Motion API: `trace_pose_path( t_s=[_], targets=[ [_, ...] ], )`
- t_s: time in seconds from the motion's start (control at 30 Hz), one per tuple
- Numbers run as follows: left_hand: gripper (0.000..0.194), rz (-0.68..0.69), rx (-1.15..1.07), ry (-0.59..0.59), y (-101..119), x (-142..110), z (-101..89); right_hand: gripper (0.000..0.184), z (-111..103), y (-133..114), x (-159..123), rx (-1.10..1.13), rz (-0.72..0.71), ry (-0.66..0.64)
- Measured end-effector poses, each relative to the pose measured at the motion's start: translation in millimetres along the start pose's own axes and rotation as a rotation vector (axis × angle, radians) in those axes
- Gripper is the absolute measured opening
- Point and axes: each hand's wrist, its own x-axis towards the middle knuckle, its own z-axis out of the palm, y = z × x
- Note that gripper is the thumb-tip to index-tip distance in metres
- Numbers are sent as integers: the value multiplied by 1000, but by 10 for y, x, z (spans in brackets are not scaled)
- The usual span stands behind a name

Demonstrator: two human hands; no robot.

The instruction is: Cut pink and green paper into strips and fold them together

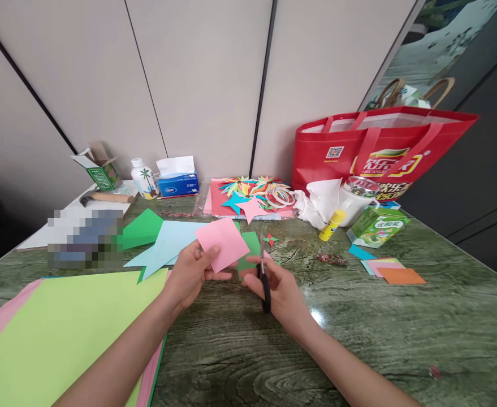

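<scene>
A pink square of paper (227,246) is pinched by my left hand (191,271), its thumb lying on the front near the lower left edge. My right hand (280,288) grips a pair of scissors (266,288) with black handles; the blades point away from me and are partly hidden. The scissors are just right of the pink square and apart from it. Behind the two hands, a green paper piece (250,246) lies on the table. A small red and green paper star (270,239) lies beyond the scissors.
Large coloured sheets (82,322) lie at the left front, with light blue paper (167,240) behind. A hammer (108,196), tissue box (179,185), paper stars (252,209), glue stick (332,226), white mug (354,203), green carton (375,227) and red bag (328,152) line the back. Small paper squares (401,276) lie right.
</scene>
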Motion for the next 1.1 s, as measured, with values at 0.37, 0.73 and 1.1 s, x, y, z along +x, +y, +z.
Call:
trace_pose_path(
  t_s=[0.37, 0.73, 1.1],
  targets=[
    [27, 149, 3, 84, 64, -10, -9, 39, 21, -9, -89, -19, 160, -382],
    [16, 181, 193, 48, 48, -37, 4, 37, 10, -6, -71, 2, 157, -362],
    [21, 111, 299, -68, 44, -50, -14, 38, -16, -25, -64, 23, 166, -377]
  ],
)
